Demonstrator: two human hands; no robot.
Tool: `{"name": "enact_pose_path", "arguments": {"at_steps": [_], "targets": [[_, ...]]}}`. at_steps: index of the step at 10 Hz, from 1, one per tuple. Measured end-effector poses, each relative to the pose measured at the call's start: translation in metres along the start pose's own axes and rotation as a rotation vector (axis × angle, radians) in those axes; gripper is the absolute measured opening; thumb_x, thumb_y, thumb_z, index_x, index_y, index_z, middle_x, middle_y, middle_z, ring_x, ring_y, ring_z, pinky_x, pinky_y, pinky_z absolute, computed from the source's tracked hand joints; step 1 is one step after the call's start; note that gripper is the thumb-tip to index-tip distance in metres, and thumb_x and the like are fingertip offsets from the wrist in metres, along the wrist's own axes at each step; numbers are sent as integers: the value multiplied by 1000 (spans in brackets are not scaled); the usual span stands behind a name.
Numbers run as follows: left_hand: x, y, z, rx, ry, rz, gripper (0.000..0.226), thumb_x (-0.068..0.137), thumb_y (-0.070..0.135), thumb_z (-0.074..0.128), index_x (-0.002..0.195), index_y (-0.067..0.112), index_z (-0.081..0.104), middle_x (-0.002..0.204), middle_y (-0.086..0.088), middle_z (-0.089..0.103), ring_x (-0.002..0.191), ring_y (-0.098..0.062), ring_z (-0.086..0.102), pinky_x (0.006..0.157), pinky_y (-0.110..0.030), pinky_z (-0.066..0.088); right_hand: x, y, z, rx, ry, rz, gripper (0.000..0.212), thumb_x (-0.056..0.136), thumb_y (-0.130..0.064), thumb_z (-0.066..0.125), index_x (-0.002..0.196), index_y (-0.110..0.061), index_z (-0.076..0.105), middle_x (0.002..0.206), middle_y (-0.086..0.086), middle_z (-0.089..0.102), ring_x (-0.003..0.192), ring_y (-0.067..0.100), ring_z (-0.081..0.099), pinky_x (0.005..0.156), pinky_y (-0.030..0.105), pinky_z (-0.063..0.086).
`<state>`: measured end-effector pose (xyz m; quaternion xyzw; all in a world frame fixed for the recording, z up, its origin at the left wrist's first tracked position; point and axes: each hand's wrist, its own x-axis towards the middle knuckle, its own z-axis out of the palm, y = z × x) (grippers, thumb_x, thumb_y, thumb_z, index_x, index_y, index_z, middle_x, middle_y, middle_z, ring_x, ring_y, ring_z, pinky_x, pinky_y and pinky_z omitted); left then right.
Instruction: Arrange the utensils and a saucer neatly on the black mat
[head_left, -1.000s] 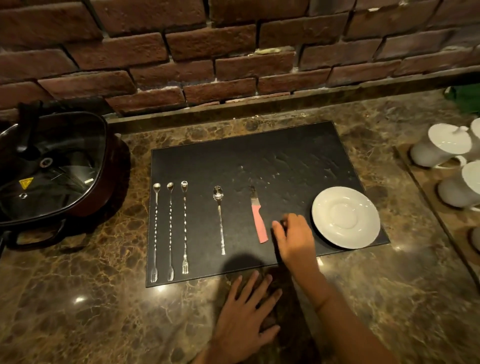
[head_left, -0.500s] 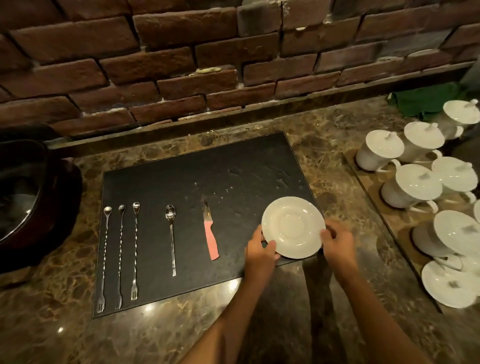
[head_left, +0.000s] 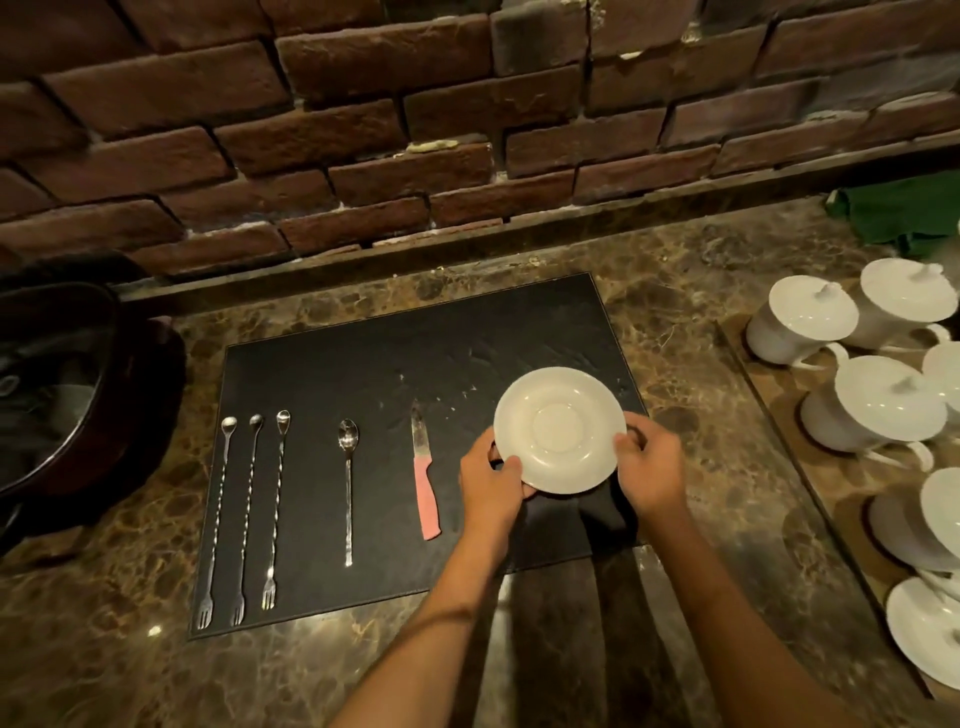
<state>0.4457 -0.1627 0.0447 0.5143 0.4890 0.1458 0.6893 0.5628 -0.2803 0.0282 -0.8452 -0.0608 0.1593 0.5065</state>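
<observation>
A white saucer (head_left: 560, 429) is held over the right part of the black mat (head_left: 395, 358), tilted a little toward me. My left hand (head_left: 491, 480) grips its near-left rim and my right hand (head_left: 649, 470) grips its right rim. On the mat lie, left to right, three long twisted bar spoons with fork ends (head_left: 248, 512), a single long spoon (head_left: 348, 488) and a pink-handled knife (head_left: 423, 475), all parallel with handles toward me.
A dark pot with a glass lid (head_left: 57, 395) stands at the left edge. White lidded cups (head_left: 878, 405) crowd a wooden tray (head_left: 748, 364) on the right. A green cloth (head_left: 904, 210) lies at the back right. A brick wall (head_left: 415, 130) closes the back.
My left hand left the counter and both hands took the saucer by its rim. The saucer has since risen off the mat and shifted slightly toward the back.
</observation>
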Motion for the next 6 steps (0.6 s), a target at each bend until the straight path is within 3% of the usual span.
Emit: {"name": "enact_pose_path", "arguments": {"at_steps": [1,3,4,5,6], "targets": [[10,3,-3,12,-3,0,41,96,-4,59,122,28,65,109,6,69,102,-17,67,71,-33,64,9,-5,11,-31,4,43,30,88,0,49,110,-8,68,95,7,70,90,23,65,83,38,55],[15,-2,-3,15,-30,-9,38,95,0,65,115,32,68,110,7,70,102,-16,68,64,-26,62,4,0,12,-47,-13,1,28,90,1,47,110,-4,67,99,13,70,92,29,64,84,40,54],[17,-5,-7,49,-43,-22,39,95,3,66,128,23,66,120,0,69,111,-24,67,79,-39,65,4,1,12,-55,-14,3,29,91,-1,47,113,-4,65,104,15,70,94,27,64,87,41,53],[14,0,-14,110,-63,-69,43,99,5,62,139,18,57,117,-11,68,108,-28,69,81,-41,65,1,-6,10,-55,-19,92,28,93,-7,48,115,-3,63,109,16,68,95,27,62,87,41,52],[6,0,-26,106,-41,-72,50,100,9,61,148,13,46,99,-12,64,88,-27,68,80,-41,65,-12,-11,7,-65,75,129,30,93,-12,47,118,-1,60,109,15,65,103,34,60,89,41,47]]}}
